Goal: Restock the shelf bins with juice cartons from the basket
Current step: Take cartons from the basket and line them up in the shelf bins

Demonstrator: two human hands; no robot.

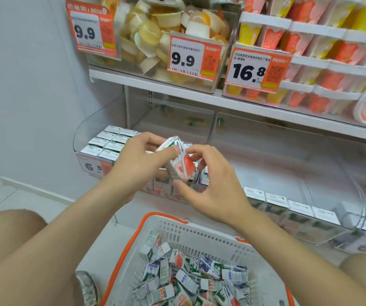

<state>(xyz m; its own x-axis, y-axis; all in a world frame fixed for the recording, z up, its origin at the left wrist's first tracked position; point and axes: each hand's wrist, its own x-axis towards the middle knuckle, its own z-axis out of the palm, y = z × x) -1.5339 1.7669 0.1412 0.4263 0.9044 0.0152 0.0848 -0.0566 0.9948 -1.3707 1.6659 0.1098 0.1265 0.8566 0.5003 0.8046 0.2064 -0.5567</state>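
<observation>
A small white and pink juice carton (181, 161) is held tilted above the left shelf bin (82, 138). My left hand (140, 160) grips it from the left, thumb across its top. My right hand (213, 184) pinches it from the right, thumb under its lower corner. That clear bin holds rows of upright cartons (109, 143). Below my arms stands a white basket with an orange rim (210, 237), with several loose cartons (191, 281) lying jumbled inside it.
A second clear bin (323, 195) to the right holds a front row of cartons. The shelf above carries tubs of jelly cups (155, 36), stacked pink and yellow cups (323, 51) and price tags. My knees flank the basket. A grey wall stands at left.
</observation>
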